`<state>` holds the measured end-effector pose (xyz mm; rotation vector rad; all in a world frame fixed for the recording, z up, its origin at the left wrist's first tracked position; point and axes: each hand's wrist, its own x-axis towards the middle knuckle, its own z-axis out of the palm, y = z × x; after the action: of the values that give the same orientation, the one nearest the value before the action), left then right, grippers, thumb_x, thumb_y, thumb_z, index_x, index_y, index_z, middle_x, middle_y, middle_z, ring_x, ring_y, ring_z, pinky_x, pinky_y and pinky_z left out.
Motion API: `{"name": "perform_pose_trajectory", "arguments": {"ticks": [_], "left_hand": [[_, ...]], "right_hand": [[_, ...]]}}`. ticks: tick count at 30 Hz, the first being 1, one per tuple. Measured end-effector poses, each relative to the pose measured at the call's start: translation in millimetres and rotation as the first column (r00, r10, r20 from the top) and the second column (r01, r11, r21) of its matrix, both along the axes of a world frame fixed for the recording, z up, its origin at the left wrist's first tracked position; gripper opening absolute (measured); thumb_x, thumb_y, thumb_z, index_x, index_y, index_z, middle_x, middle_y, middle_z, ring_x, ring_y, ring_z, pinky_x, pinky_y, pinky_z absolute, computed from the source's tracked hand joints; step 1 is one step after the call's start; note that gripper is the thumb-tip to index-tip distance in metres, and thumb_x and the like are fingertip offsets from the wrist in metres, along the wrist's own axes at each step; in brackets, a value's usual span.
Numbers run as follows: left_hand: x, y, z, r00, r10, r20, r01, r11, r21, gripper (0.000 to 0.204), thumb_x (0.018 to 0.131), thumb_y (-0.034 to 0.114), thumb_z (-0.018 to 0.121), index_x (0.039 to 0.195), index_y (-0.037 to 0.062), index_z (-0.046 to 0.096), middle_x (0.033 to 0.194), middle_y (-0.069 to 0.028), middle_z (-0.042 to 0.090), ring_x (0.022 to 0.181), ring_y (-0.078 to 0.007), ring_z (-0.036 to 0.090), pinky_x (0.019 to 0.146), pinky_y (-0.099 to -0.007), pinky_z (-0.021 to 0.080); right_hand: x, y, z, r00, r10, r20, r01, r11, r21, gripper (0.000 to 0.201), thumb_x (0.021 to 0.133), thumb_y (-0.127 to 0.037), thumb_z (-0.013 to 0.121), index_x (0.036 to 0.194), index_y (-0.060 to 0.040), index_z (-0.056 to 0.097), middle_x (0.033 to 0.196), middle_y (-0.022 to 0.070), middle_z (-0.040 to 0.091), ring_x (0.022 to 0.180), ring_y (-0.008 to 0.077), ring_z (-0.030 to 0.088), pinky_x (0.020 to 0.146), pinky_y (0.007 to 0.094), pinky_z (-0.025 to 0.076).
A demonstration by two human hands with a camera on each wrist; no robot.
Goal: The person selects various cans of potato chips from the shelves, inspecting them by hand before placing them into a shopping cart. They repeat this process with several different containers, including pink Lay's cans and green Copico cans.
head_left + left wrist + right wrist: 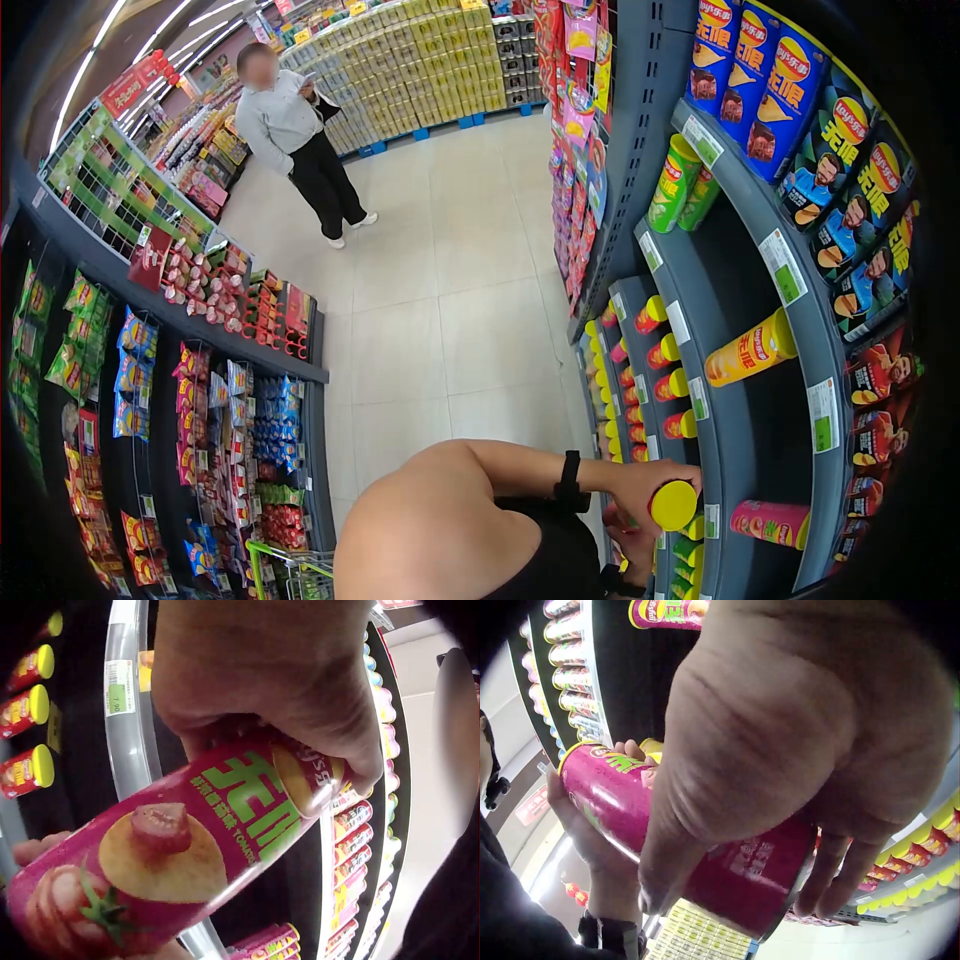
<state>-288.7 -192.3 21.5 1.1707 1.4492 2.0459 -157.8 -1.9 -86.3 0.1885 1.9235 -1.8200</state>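
Observation:
Both hands hold one magenta chip can with tomato pictures (180,855); in the head view its yellow lid (673,505) faces up toward the camera. My left hand (640,487) grips the lid end, with its fingers curled round the can in the left wrist view. Lower down, my right hand (772,742) grips the bottom end, thumb on one side and fingers on the other. The head view shows only part of the right hand, below the left. The can is held just in front of the shelf edge.
Grey shelves to the right carry a pink can (770,525), an orange can (750,347), green cans (672,185) and rows of small yellow-lidded cans (665,350). Across the aisle hang snack bags (135,335). Bottom left shows a green-handled cart (290,560). A person (290,130) stands farther off.

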Motion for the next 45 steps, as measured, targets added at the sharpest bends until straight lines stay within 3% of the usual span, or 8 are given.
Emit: {"name": "perform_pose_trajectory", "arguments": {"ticks": [11, 17, 25, 28, 29, 31, 36, 45], "left_hand": [[-4.2, -0.7, 6.3, 0.99, -0.136, 0.042, 0.13, 0.984, 0.119, 0.065, 0.059, 0.031, 0.091, 0.108, 0.0071, 0.056, 0.101, -0.0055, 0.063, 0.094, -0.019, 0.063, 0.083, -0.0342, 0.049], [35.7, -2.8, 10.3, 0.982, -0.186, 0.027, 0.182, 0.977, 0.115, 0.067, 0.06, 0.035, 0.09, 0.111, 0.0062, 0.057, 0.103, -0.0061, 0.064, 0.096, -0.0188, 0.063, 0.085, -0.0338, 0.049], [120.2, -11.4, 22.4, 0.968, -0.247, -0.041, 0.25, 0.966, 0.068, 0.064, 0.065, 0.028, 0.083, 0.118, 0.0065, 0.054, 0.113, -0.007, 0.059, 0.108, -0.0195, 0.059, 0.093, -0.0353, 0.046], [150.7, -24.0, 30.9, 0.973, -0.231, 0.014, 0.231, 0.973, 0.005, 0.064, 0.07, 0.02, 0.078, 0.124, 0.0066, 0.048, 0.117, -0.0069, 0.054, 0.112, -0.0194, 0.054, 0.097, -0.035, 0.044], [157.4, -24.6, 23.5, 0.98, -0.179, -0.089, 0.179, 0.984, -0.006, 0.062, 0.073, 0.016, 0.076, 0.126, 0.006, 0.045, 0.118, -0.0072, 0.052, 0.112, -0.0193, 0.053, 0.098, -0.0349, 0.043], [174.0, -28.1, 22.3, 0.985, -0.147, -0.091, 0.139, 0.987, -0.085, 0.066, 0.072, 0.025, 0.079, 0.127, 0.0061, 0.046, 0.12, -0.0082, 0.051, 0.113, -0.0208, 0.052, 0.098, -0.036, 0.042], [210.4, -41.1, 39.3, 0.966, -0.076, -0.246, 0.014, 0.97, -0.244, 0.067, 0.07, 0.026, 0.082, 0.125, 0.006, 0.049, 0.12, -0.0099, 0.054, 0.114, -0.0224, 0.054, 0.098, -0.0371, 0.043], [234.2, -57.2, 41.3, 0.968, -0.015, -0.249, -0.044, 0.972, -0.23, 0.067, 0.068, 0.023, 0.087, 0.123, 0.0066, 0.052, 0.11, -0.0079, 0.062, 0.103, -0.0197, 0.062, 0.09, -0.0351, 0.05]], "right_hand": [[20.2, -14.9, 19.1, 0.986, -0.006, -0.168, 0.004, 1.0, -0.009, 0.059, 0.068, 0.0, 0.083, 0.123, -0.0053, 0.06, 0.115, 0.0054, 0.065, 0.108, 0.019, 0.063, 0.095, 0.0344, 0.05], [69.6, -10.8, 10.5, 0.995, -0.051, -0.083, 0.06, 0.993, 0.104, 0.069, 0.066, -0.003, 0.086, 0.128, -0.0049, 0.057, 0.122, 0.0065, 0.062, 0.114, 0.0201, 0.06, 0.1, 0.0359, 0.048], [162.9, -42.9, 19.2, 0.946, -0.283, -0.16, 0.25, 0.948, -0.195, 0.079, 0.067, -0.009, 0.088, 0.134, -0.005, 0.045, 0.121, 0.0065, 0.058, 0.114, 0.0201, 0.057, 0.1, 0.0368, 0.047], [189.7, -66.2, 23.8, 0.907, -0.373, -0.196, 0.297, 0.895, -0.332, 0.07, 0.069, -0.01, 0.087, 0.127, -0.0064, 0.047, 0.11, 0.0047, 0.058, 0.102, 0.0176, 0.059, 0.09, 0.0357, 0.05], [197.9, -68.4, 11.4, 0.895, -0.396, -0.204, 0.316, 0.887, -0.335, 0.068, 0.069, -0.009, 0.087, 0.124, -0.0066, 0.048, 0.108, 0.0044, 0.058, 0.099, 0.0171, 0.06, 0.088, 0.035, 0.051], [208.1, -79.6, 16.8, 0.854, -0.436, -0.284, 0.35, 0.885, -0.308, 0.06, 0.07, -0.004, 0.084, 0.119, -0.0064, 0.05, 0.103, 0.0036, 0.06, 0.091, 0.0161, 0.061, 0.081, 0.0328, 0.052], [230.7, -94.5, 8.7, 0.83, -0.479, -0.285, 0.398, 0.867, -0.299, 0.058, 0.07, -0.002, 0.083, 0.118, -0.0059, 0.051, 0.104, 0.0033, 0.06, 0.095, 0.0155, 0.061, 0.084, 0.0326, 0.051], [243.3, -109.5, 6.2, 0.802, -0.447, -0.396, 0.396, 0.895, -0.207, 0.063, 0.072, -0.003, 0.083, 0.123, -0.0052, 0.048, 0.11, 0.0049, 0.06, 0.099, 0.0158, 0.06, 0.087, 0.0336, 0.051]]}}
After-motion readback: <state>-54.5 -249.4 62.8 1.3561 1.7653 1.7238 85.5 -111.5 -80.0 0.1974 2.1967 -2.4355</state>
